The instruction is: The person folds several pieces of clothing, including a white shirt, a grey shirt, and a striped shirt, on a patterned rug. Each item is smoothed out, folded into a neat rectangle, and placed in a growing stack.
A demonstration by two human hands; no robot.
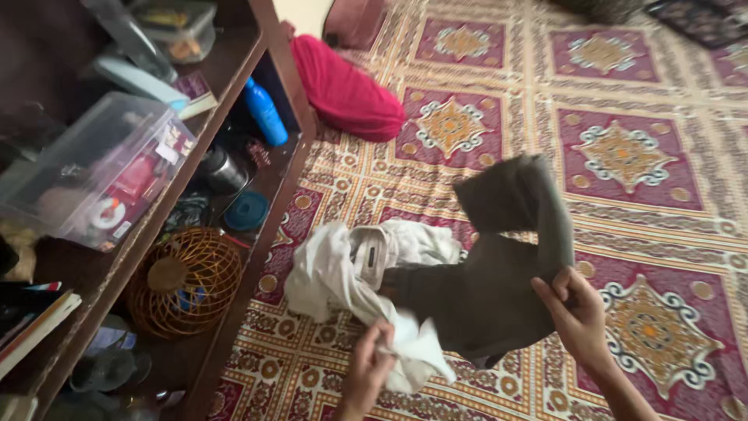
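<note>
On a patterned red carpet (623,156), the left hand (370,359) pinches white cloth (335,273) at lower centre while the right hand (578,312), fingers curled, grips grey trousers (483,296).

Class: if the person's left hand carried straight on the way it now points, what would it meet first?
The left hand points up the picture, so probably more of the white garment it grips; depth is unclear.
</note>
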